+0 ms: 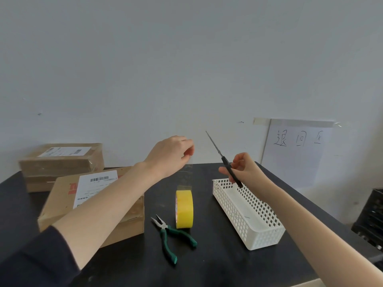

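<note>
A yellow tape roll (184, 209) stands on edge on the black table (217, 266). A clear strip of tape (186, 176) runs straight up from the roll. My left hand (172, 155) pinches the strip's top end above the roll. My right hand (241, 168) grips the black handles of a pair of scissors (222, 157) to the right of the strip. The thin blades point up and to the left and look closed. They do not touch the tape.
Green-handled pliers (173, 235) lie in front of the roll. A white perforated basket (246, 212) sits at the right. Two labelled cardboard boxes, a near one (91, 204) and a far one (62, 162), are at the left. A handwritten paper sign (296, 150) hangs on the wall.
</note>
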`<action>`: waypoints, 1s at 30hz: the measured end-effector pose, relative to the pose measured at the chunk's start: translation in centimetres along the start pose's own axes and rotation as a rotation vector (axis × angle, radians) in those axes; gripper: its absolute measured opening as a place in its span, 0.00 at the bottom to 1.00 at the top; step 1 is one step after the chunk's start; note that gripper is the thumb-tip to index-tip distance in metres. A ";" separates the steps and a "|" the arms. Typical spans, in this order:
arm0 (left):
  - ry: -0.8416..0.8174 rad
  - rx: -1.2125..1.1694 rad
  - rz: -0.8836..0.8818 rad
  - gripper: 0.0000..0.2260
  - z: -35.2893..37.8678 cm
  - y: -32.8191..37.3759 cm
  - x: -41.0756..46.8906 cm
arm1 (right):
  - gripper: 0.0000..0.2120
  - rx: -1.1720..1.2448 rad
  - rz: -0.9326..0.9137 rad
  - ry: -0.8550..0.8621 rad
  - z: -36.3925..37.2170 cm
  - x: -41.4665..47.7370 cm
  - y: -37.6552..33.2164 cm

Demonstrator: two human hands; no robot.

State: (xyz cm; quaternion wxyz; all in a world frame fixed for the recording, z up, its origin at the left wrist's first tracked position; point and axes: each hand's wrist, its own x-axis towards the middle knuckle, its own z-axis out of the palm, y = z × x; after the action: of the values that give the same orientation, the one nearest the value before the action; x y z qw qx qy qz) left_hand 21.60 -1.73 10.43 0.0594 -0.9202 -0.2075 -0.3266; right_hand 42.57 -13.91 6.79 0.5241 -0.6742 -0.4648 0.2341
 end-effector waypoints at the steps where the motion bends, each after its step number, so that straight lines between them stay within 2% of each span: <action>1: -0.006 -0.004 0.001 0.03 -0.1 0.0 0.0 | 0.26 -0.056 -0.015 -0.004 -0.4 0.0 -0.2; 7: -0.045 -0.038 -0.007 0.03 -0.4 -0.4 0.3 | 0.32 -0.344 -0.083 -0.164 -3.2 -0.3 -0.9; 12: -0.072 -0.049 -0.007 0.03 -0.4 -0.6 0.4 | 0.36 -0.563 -0.135 -0.215 -4.3 0.0 -1.3; 22: -0.105 -0.059 0.005 0.02 -1.0 -0.6 0.4 | 0.34 -0.786 -0.273 -0.235 -2.9 0.5 -3.1; 30: -0.129 -0.060 0.013 0.04 -1.4 -0.3 0.3 | 0.34 -0.808 -0.273 -0.262 -1.2 1.2 -3.9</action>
State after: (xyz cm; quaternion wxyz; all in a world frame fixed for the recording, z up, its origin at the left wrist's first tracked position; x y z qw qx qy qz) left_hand 20.86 -1.76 11.71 0.0205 -0.9419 -0.1953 -0.2724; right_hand 42.60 -13.36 11.04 0.1814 -0.7219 -0.6662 0.0455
